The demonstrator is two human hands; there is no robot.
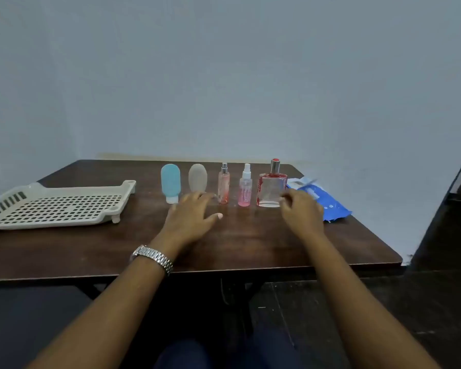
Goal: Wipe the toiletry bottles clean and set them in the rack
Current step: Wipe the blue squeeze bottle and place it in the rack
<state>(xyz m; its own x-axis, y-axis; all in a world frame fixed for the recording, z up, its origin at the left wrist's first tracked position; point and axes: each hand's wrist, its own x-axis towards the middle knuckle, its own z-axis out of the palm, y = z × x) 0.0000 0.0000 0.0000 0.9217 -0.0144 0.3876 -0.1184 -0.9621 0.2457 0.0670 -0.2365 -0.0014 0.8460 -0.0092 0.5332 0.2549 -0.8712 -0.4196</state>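
- Dark wooden table [250, 249] is carrying all items; the head camera is looking down on it from the near edge
- Cream perforated rack [56, 209] is sitting at the left end of the table, on short feet
- Five bottles are standing upright in a row along the far side, all on the table and apart from the rack
- Blue bottle [170, 183] is standing leftmost, resting on its white cap
- Beige bottle [197, 177] is standing just beside it; its base is being hidden by the left fingers
- Slim pink spray bottle [223, 186] with a silver top is standing next in the row
- Small pink spray bottle [245, 190] with a white nozzle is standing just right of it
- Square clear bottle [272, 190], red at the edges with a silver and red cap, is closing the row on the right
- Blue wipe pack [330, 206] is lying flat just right of the square clear bottle; its white top is showing blurred
- Left hand [192, 219] is hovering low in front of the beige bottle, fingers spread and nearly straight, thumb pointing right; grip is released; contact with the bottle cannot be told
- Silver wristwatch [152, 258] is sitting on the left wrist
- Right hand [301, 214] is hanging in front of the square clear bottle and the wipe pack, fingers curling downward; the back of the hand and blur are hiding the fingertips, so I cannot tell whether its grip is grasping anything or released
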